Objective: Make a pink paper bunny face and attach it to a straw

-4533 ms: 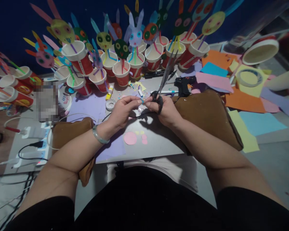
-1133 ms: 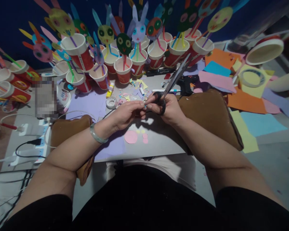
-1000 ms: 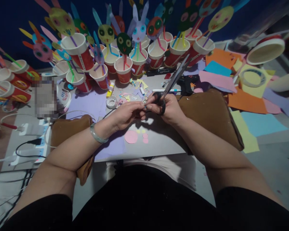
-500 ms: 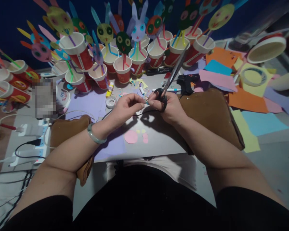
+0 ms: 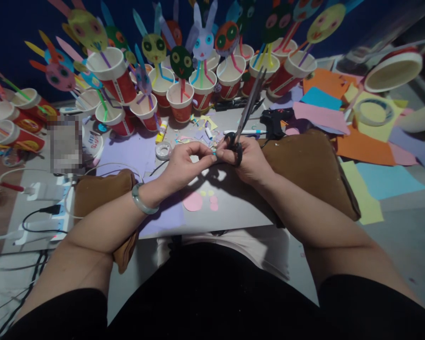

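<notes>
My right hand is closed round the black handles of a pair of scissors, whose blades point up and away from me. Thumb and forefinger of my left hand are pinched together, touching or nearly touching the right fingertips. A tiny bluish bit shows between the two hands, too small to make out. On the table nearer to me lie a pink paper oval, small pink circles and small yellow pieces. Paper scraps are scattered just beyond my hands.
Red and white cups with paper rabbit faces on straws line the back. Coloured paper sheets and a tape roll lie right. A black glue gun, brown cushions, a glue stick and a power strip surround my arms.
Both hands have shifted slightly, the left a little to the right. The scissors have tilted to the left and their tips are lower.
</notes>
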The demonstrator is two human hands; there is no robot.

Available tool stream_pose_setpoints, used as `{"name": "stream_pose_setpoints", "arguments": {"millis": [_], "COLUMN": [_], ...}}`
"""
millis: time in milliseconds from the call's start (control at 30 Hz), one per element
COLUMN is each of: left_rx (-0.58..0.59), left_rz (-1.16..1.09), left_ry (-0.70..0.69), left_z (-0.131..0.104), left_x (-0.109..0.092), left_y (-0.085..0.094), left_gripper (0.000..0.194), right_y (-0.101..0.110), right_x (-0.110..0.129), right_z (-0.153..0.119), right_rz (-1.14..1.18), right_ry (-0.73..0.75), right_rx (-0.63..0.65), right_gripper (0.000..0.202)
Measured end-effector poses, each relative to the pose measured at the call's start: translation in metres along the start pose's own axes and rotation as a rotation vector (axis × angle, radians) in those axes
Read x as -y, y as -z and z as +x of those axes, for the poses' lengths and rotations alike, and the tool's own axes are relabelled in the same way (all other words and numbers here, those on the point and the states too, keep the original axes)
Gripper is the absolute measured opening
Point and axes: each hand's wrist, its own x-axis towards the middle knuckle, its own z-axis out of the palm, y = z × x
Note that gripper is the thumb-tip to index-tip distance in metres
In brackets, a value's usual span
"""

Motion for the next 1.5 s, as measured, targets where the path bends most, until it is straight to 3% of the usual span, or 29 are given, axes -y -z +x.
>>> {"name": "stream_pose_setpoints", "arguments": {"millis": [133, 300, 533, 767, 1500], "left_rx": [-0.002, -0.018, -0.083, -0.128, -0.14], "left_rz": [-0.026, -0.218, -0.338, -0.323, -0.269], "left_ry": [0.032, 0.167, 0.122, 0.069, 0.042], "left_z": [0.0, 0.001, 0.002, 0.003, 0.004], "left_x": [0.0, 0.0, -0.013, -0.018, -0.015], "left_y": [-0.001, 0.002, 0.01, 0.014, 0.015], "left_gripper": [0.014, 0.018, 0.022, 0.022, 0.016], "right_y": [0.0, 0.008, 0.023, 0.021, 0.018], "right_x": [0.0, 0.001, 0.01, 0.008, 0.01], "right_z": [0.0, 0.004, 0.011, 0.012, 0.01], "right_rz": [-0.023, -0.086, -0.378, -0.427, -0.423], "right_ry": [0.011, 0.055, 0.042, -0.033, -0.035], "right_rx": [0.005, 0.031, 0.374, 0.526, 0.559], "right_gripper": [0.039, 0.054, 0.064, 0.064, 0.062]}}
